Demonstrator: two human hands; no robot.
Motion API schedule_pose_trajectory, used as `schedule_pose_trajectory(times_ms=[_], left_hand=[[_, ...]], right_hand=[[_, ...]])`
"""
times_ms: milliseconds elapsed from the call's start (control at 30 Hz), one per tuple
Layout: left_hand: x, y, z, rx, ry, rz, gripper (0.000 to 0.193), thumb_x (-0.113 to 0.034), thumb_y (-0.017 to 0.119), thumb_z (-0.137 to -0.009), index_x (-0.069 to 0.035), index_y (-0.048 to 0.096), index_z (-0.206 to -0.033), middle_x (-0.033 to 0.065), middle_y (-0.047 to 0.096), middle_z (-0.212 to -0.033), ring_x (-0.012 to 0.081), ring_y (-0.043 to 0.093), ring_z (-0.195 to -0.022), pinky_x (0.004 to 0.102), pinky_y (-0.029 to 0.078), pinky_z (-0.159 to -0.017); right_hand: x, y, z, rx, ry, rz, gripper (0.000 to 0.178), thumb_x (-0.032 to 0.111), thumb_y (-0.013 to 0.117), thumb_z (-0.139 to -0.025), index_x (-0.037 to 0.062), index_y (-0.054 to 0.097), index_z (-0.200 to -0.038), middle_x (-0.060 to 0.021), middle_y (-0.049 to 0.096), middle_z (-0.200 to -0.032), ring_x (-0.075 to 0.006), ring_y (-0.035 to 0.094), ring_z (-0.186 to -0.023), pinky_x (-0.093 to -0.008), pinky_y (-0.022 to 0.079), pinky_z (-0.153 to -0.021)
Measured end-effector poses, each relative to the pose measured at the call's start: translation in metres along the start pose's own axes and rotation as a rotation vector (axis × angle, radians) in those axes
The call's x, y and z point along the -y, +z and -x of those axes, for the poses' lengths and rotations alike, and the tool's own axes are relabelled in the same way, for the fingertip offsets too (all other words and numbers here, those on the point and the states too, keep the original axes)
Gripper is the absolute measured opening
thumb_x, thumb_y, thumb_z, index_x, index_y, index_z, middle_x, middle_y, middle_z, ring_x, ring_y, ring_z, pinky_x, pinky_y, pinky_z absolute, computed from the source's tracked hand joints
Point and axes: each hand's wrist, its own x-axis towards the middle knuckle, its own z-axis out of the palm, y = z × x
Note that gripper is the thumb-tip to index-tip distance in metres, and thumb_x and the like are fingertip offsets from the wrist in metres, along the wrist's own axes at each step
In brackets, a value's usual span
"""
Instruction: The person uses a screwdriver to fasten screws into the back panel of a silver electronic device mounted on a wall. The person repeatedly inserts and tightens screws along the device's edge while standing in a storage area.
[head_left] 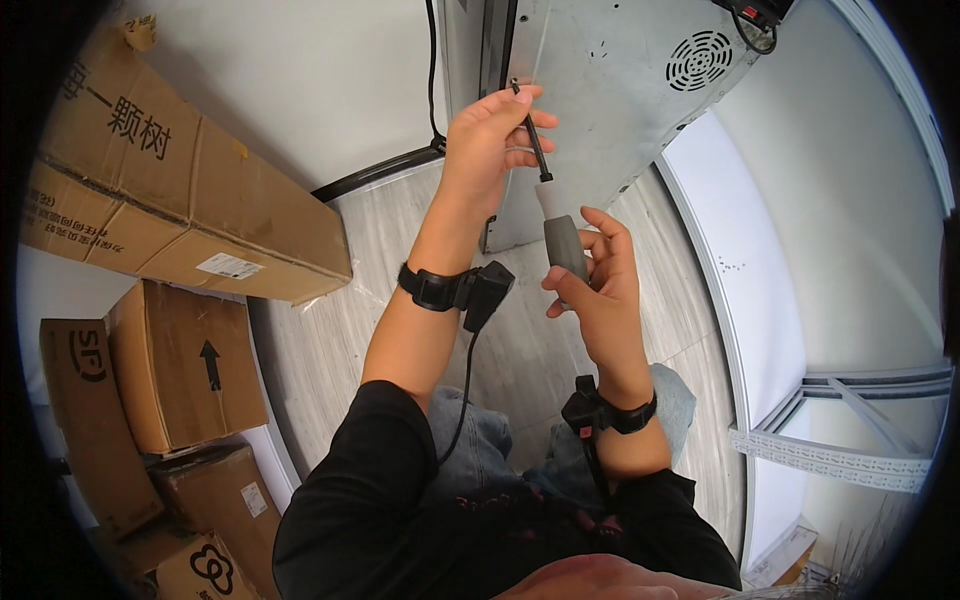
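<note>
A screwdriver (566, 245) with a grey handle and a long black shaft (538, 150) slants up toward the grey metal panel (610, 130) of a cabinet-like machine. My right hand (608, 280) grips the handle, thumb on its near end. Near the shaft's far end, my left hand (487, 140) pinches it between thumb and forefinger, the other fingers loosely spread. A small piece shows at the tip, by the panel's left edge; whether it is a screw I cannot make out. Both wrists wear black straps with small modules.
Cardboard boxes (190, 370) are stacked at the left, with a large long carton (270, 220) beside them. A black cable (434, 80) hangs along the wall. Round vent slots (699, 60) mark the panel. White perforated metal strips (840, 462) stand at the right.
</note>
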Motion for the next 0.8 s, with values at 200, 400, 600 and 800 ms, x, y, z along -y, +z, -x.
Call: schedule_pose_trajectory(times_ms=[200,400,600,800], left_hand=[[0.009,-0.009,-0.006,0.013,0.043,-0.008,0.029,-0.018,0.052,-0.094,0.002,0.057,-0.115,0.0067,0.066,-0.086,0.0102,0.061,-0.064,0.0216,0.049,-0.057],[0.005,-0.007,-0.005,0.018,0.011,0.046,0.029,-0.015,0.045,-0.095,0.003,0.056,-0.116,0.0097,0.067,-0.087,0.0125,0.061,-0.063,0.0243,0.051,-0.058],[0.001,-0.006,-0.005,0.038,0.000,0.048,0.033,-0.015,0.038,-0.096,0.004,0.054,-0.116,0.0158,0.068,-0.093,0.0163,0.064,-0.065,0.0266,0.052,-0.058],[0.002,-0.006,-0.005,0.025,0.011,-0.001,0.037,-0.025,0.037,-0.099,0.003,0.055,-0.115,0.0157,0.068,-0.093,0.0178,0.066,-0.065,0.0264,0.052,-0.058]], right_hand=[[-0.003,-0.001,-0.006,0.052,0.028,-0.091,0.053,0.001,0.053,-0.084,0.0031,0.032,-0.132,-0.0098,0.053,-0.106,-0.0151,0.059,-0.081,-0.0259,0.050,-0.054],[-0.004,-0.009,-0.009,0.157,0.185,-0.317,0.044,0.008,0.047,-0.088,0.0036,0.037,-0.131,-0.0106,0.052,-0.107,-0.0183,0.060,-0.085,-0.0291,0.051,-0.060],[-0.013,-0.002,-0.008,0.043,0.071,-0.119,0.051,-0.005,0.057,-0.079,0.0027,0.041,-0.127,-0.0061,0.049,-0.104,-0.0138,0.055,-0.090,-0.0275,0.053,-0.062],[-0.007,0.000,-0.006,0.019,0.065,-0.100,0.050,-0.009,0.060,-0.076,0.0020,0.044,-0.121,-0.0037,0.047,-0.102,-0.0116,0.053,-0.089,-0.0252,0.054,-0.059]])
